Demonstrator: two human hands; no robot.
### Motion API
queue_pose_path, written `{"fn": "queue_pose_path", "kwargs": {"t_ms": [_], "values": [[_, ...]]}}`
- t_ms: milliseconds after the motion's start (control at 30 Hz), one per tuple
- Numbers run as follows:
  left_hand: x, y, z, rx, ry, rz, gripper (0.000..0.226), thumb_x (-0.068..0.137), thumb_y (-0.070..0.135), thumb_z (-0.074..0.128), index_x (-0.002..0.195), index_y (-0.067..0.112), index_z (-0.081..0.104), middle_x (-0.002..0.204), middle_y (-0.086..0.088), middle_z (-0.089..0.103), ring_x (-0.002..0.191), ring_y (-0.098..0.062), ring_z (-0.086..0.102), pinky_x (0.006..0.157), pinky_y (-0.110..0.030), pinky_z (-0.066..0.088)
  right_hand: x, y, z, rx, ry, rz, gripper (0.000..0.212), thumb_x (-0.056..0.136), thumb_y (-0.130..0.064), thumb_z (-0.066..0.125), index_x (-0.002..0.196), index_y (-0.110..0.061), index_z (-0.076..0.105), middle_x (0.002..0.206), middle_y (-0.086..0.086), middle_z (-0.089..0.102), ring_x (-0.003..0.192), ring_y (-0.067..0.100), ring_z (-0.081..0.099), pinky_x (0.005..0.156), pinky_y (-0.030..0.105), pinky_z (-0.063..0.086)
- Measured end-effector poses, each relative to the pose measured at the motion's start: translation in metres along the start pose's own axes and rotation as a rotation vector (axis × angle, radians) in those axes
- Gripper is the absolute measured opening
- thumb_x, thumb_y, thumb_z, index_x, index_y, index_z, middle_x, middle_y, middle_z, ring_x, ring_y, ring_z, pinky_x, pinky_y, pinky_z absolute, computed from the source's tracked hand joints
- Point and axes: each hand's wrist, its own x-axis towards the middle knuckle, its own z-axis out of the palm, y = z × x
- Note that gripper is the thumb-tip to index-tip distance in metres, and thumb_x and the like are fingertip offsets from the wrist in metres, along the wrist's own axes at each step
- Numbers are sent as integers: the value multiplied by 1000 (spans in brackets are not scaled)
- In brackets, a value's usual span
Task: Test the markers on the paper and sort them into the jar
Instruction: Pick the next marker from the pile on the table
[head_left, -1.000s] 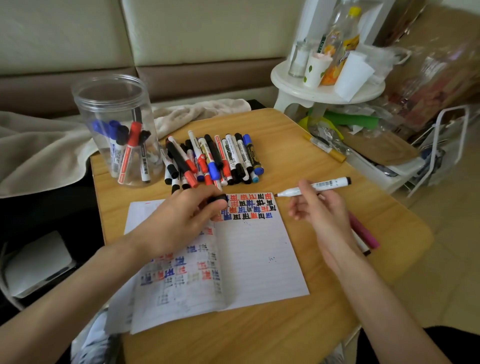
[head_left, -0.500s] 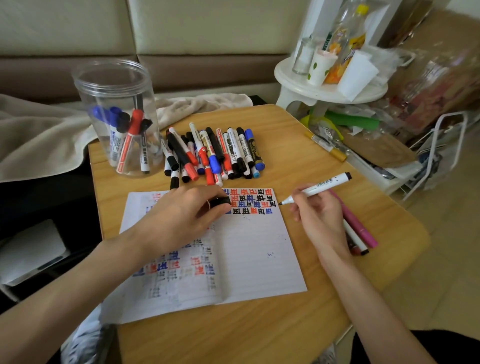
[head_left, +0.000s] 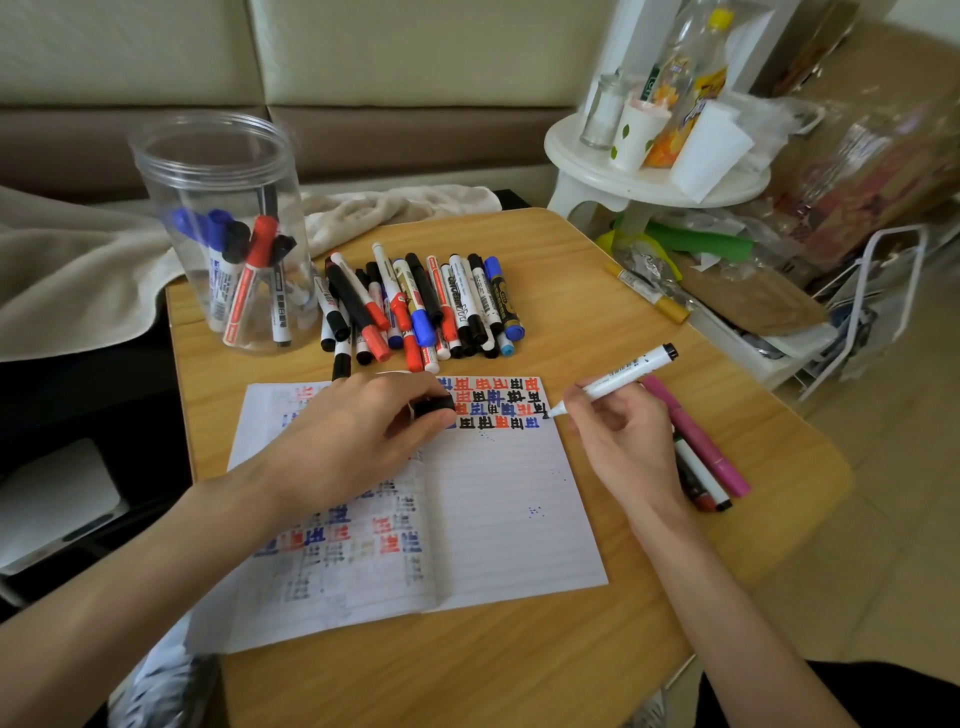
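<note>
Home living room: sofa (head_left: 363, 62), blanket (head_left: 67, 270), cluttered stool (head_left: 649, 182).

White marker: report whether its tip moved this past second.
Yes: the white marker dropped its tip from the top row of marks on the notebook to a lower row.

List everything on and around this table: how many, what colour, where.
table: one, light wood, centre
jar: one, clear, back left, holding sorted markers, blue, black, red
loose markers: a pile, black, red, blue, white, behind notebook
notebook: one, white, open mid-table, bearing test marks
pink marker: one, pink, right of notebook
white stand: one, white, back right, carrying cups, bottles
black cap: one, black, in left hand
white marker: one, white, tip at page's edge
left hand: pinches the black cap
right hand: grips the white marker
</note>
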Motion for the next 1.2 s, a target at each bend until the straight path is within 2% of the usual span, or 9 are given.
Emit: {"fn": "queue_pose_path", "kwargs": {"t_ms": [200, 500, 734, 934, 1200], "values": [[-1, 0, 0, -2, -5, -2, 37, 95, 56, 46, 111, 31, 69, 91, 23, 65, 79, 7, 59, 65, -16, 43, -1, 0, 0, -20, -18, -17, 9, 95, -16, 73, 88, -22, 74, 81, -7, 77, 82, 25, 73, 74, 35, 60], [-1, 0, 0, -11, -7, -5, 42, 94, 58, 44, 112, 30, 69, 93, 22, 66, 80, 9, 58, 65, -15, 42, -1, 2, 0, -52, -7, -59, 9, 93, -14, 73, 87, -20, 72, 79, -8, 76, 77, 19, 72, 66, 22, 56], [-1, 0, -1, 3, -13, -7, 36, 96, 53, 49, 114, 29, 69, 95, 19, 68, 80, 7, 59, 65, -15, 43, -1, 0, -1, -5, -6, -57, 14, 94, -9, 72, 85, -21, 72, 76, -9, 75, 74, 15, 72, 65, 19, 54], [0, 0, -1, -3, -14, -7, 32, 97, 51, 51, 112, 29, 69, 93, 19, 68, 78, 7, 59, 64, -16, 42, -1, 0, 0, -43, -49, -76, 6, 93, -10, 72, 89, -15, 73, 81, -5, 77, 77, 16, 72, 65, 21, 55], [0, -1, -1, 0, -25, -8, 33, 97, 52, 50, 112, 29, 69, 91, 21, 65, 78, 8, 58, 65, -17, 42, 0, 4, -1, -30, -3, -40, 3, 92, -10, 72, 91, -13, 73, 80, 0, 75, 76, 16, 70, 66, 19, 52]]}}
